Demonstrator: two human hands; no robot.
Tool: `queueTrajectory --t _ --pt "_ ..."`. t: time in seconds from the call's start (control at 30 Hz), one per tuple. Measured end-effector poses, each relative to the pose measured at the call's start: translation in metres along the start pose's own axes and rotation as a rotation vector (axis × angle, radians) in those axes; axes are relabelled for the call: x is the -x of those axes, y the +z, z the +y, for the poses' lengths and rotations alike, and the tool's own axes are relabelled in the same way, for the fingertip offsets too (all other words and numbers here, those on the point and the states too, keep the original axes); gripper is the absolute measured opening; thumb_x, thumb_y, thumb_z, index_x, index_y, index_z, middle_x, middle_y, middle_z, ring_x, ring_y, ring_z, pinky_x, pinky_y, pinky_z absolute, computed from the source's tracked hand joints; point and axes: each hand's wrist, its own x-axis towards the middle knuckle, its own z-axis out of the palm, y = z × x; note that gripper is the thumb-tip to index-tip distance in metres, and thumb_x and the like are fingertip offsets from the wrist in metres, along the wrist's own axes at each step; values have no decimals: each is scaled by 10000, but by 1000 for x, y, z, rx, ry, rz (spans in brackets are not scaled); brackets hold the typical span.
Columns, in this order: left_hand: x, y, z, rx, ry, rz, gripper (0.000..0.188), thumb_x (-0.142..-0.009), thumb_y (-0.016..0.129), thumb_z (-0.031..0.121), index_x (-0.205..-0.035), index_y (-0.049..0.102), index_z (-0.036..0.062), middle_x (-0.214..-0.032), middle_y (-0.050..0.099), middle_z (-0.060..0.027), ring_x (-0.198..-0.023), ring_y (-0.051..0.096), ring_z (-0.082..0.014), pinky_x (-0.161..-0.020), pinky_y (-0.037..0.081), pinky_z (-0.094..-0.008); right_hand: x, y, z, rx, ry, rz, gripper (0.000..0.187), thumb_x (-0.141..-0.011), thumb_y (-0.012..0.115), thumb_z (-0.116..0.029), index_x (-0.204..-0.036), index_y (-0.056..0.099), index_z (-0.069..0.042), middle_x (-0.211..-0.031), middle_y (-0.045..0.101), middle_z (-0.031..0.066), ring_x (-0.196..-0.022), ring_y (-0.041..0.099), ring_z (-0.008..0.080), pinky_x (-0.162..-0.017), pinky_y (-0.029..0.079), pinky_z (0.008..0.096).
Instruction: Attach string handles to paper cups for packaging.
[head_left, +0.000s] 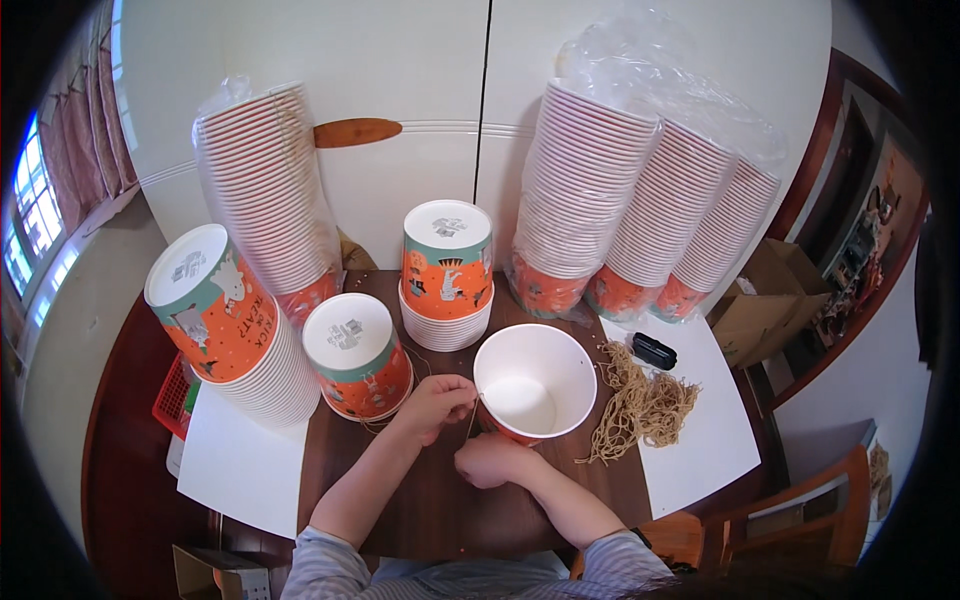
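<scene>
A white-lined paper bucket (567,375) with an orange outside stands mouth up in front of me. Against the left side of its rim, my left hand (440,407) pinches a thin tan twine (472,424). My right hand (497,460) is curled closed below, close to the bucket's near lower side. The twine runs down from the left fingers toward it; the right fingertips are partly hidden. Right of the bucket lies a loose heap of tan twine strands (655,408). An upside-down orange and green bucket (365,385) sits left of my left hand, with twine around its base.
Upturned bucket stacks stand at left (230,320) and back centre (447,275). Tall plastic-wrapped stacks rise at back left (265,180) and back right (590,180). A small black object (654,350) lies beyond the twine heap. A cardboard box (765,305) and wooden chair (800,520) are at right.
</scene>
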Motion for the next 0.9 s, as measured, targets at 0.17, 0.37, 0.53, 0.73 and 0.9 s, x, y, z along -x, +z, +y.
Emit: queueTrajectory --t 0.17,0.37,0.53,0.73,0.9 --pt "0 7 -3 87 -9 18 56 -808 593 136 -801 569 86 -672 545 27 -537 476 -50 -442 326 -162 2 6 8 -43 -74 85 157 -706 500 -111 -708 643 -46 -719 625 146 -657 608 313 -569 481 411" --pt "-6 -1 -1 -86 -15 -52 48 -801 599 96 -817 557 78 -678 545 21 -582 491 -51 -487 364 -166 3 2 5 -72 -38 31 171 -706 486 -109 -713 647 -53 -696 624 136 -650 609 302 -569 481 402" --pt "-1 -15 10 -547 436 78 154 -727 641 53 -853 553 42 -783 548 -4 -649 499 -77 -599 418 -200 5 -7 4 -91 -60 0 168 -700 499 -100 -735 650 -35 -731 625 159 -683 620 298 -596 493 394" --pt "15 6 29 -1068 957 -138 349 -733 637 114 -1075 572 111 -1040 567 -58 -910 545 -230 -796 436 -321 5 -2 5 -89 -51 33 185 -704 464 -104 -671 642 -68 -572 602 87 -551 604 228 -521 478 360" --pt "13 4 25 -1166 814 -228 221 -757 630 129 -977 622 103 -929 611 -34 -887 556 -205 -778 445 -306 7 -6 0 -64 -45 4 182 -698 462 -96 -644 635 -75 -521 584 64 -519 596 200 -499 471 342"
